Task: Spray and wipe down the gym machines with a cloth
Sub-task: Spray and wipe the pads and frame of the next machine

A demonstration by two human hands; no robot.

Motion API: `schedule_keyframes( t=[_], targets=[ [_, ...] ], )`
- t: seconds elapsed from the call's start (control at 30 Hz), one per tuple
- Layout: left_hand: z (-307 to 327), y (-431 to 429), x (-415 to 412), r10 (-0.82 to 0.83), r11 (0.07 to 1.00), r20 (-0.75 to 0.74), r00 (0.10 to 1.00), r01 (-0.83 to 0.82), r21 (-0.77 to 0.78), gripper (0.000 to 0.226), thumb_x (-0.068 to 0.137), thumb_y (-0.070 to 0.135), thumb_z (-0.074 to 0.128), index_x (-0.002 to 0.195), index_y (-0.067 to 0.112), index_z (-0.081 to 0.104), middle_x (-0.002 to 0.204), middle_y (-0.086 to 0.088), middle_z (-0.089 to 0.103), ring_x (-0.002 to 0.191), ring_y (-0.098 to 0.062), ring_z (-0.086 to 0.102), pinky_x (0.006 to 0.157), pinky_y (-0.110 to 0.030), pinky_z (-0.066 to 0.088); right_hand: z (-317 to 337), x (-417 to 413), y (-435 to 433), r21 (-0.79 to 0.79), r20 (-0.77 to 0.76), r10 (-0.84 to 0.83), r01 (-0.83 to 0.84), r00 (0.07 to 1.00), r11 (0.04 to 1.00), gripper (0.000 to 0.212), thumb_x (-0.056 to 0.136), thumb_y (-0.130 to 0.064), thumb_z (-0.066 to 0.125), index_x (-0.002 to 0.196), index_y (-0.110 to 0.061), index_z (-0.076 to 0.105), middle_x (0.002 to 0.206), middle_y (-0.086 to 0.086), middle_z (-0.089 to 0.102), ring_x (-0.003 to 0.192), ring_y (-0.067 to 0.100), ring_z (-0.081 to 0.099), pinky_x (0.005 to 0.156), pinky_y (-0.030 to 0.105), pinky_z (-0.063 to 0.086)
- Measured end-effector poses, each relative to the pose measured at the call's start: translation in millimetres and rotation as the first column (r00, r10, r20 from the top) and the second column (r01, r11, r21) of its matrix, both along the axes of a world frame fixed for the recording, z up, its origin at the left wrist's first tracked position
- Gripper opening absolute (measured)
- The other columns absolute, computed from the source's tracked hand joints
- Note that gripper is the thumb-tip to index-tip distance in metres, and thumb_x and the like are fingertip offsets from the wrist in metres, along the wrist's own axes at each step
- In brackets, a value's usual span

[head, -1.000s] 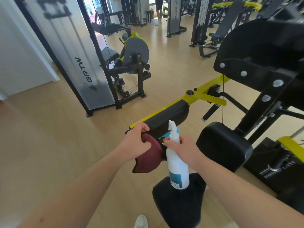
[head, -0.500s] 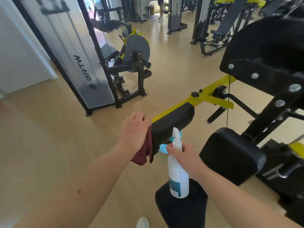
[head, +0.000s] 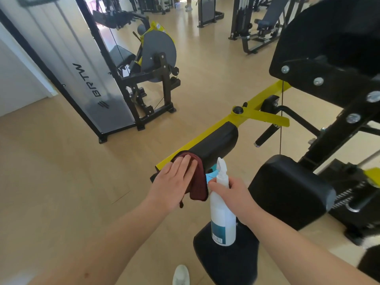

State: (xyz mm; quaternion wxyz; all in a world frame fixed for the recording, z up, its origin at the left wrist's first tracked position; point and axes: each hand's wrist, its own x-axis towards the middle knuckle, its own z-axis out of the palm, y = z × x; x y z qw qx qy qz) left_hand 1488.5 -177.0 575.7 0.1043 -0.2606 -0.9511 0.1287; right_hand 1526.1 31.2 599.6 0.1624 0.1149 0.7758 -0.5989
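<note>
A person's left hand (head: 174,182) lay flat, fingers (head: 186,167) extended and together, pressing a maroon cloth (head: 196,182) onto the near end of a black roller pad (head: 216,144) mounted on a yellow machine arm (head: 265,95). The cloth draped over the pad's end, 1 corner hanging below the hand. The right hand (head: 234,194) was wrapped around the neck of a white spray bottle (head: 223,210), fingers curled closed about it, holding it upright just beside the cloth, its nozzle pointing up near the pad. A black seat pad (head: 287,190) sat to the right, well clear of both hands. Another machine bearing the lettering "BRTW" (head: 98,79) stood on the wooden floor (head: 61,192) at left.
</note>
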Motion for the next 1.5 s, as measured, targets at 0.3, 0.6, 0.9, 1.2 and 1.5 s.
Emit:
schedule_keyframes(
  t=[0.3, 0.6, 0.9, 1.2, 1.5],
  targets=[
    [11, 42, -31, 0.088, 0.960, 0.143, 0.986, -0.046, -0.277, 0.100, 0.101, 0.037, 0.058, 0.160, 0.009, -0.018, 0.166, -0.028, -0.018, 0.155, -0.047, -0.001, 0.125, -0.056, 0.016, -12, -12, 8, -0.026, 0.060, -0.044, 0.045, 0.997, 0.999, 0.014, 0.096, -0.036, 0.067, 0.092, -0.024, 0.063, 0.091, 0.001, 0.067, 0.086, 0.019, 0.066, 0.067, 0.022, 0.052],
    [-2, 125, -112, 0.088, 0.988, 0.073, 0.993, -0.078, -0.133, 0.090, 0.103, 0.037, 0.054, 0.161, 0.016, -0.011, 0.165, -0.034, 0.002, 0.144, -0.057, 0.026, 0.118, -0.057, 0.030, -30, -25, 39, 0.009, 0.064, -0.238, 0.238, 0.969, 0.971, 0.026, 0.091, -0.036, 0.071, 0.097, -0.011, 0.068, 0.092, 0.012, 0.068, 0.084, 0.024, 0.068, 0.086, 0.047, 0.059],
    [0, 196, -169, 0.054, 0.973, 0.068, 0.996, -0.037, -0.227, 0.040, 0.107, 0.026, 0.041, 0.144, 0.014, 0.048, 0.162, -0.029, 0.022, 0.145, -0.056, 0.027, 0.118, -0.060, 0.028, -48, -39, 35, -0.094, 0.058, -0.438, 0.442, 0.897, 0.892, 0.029, 0.091, -0.032, 0.071, 0.117, -0.033, 0.059, 0.092, -0.009, 0.066, 0.082, 0.005, 0.066, 0.066, 0.019, 0.049],
    [-4, 182, -155, -0.229, 0.753, 0.013, 0.973, 0.186, -0.631, 0.070, 0.104, 0.050, 0.041, 0.161, 0.016, 0.021, 0.170, -0.020, -0.002, 0.154, -0.048, -0.009, 0.123, -0.065, 0.000, -47, -33, 36, -0.120, 0.072, -0.465, 0.471, 0.882, 0.874, 0.016, 0.089, -0.033, 0.070, 0.103, -0.030, 0.064, 0.090, -0.003, 0.069, 0.082, 0.011, 0.066, 0.069, 0.025, 0.053],
    [-3, 125, -103, -0.236, 0.674, 0.044, 0.971, 0.197, -0.712, 0.081, 0.102, 0.056, 0.041, 0.165, 0.021, 0.004, 0.166, -0.022, -0.025, 0.151, -0.048, -0.023, 0.124, -0.062, -0.004, -42, -14, 37, -0.106, 0.069, -0.461, 0.466, 0.885, 0.879, 0.015, 0.091, -0.036, 0.070, 0.101, -0.029, 0.063, 0.091, 0.000, 0.066, 0.081, 0.011, 0.063, 0.068, 0.025, 0.050]
  ],
)
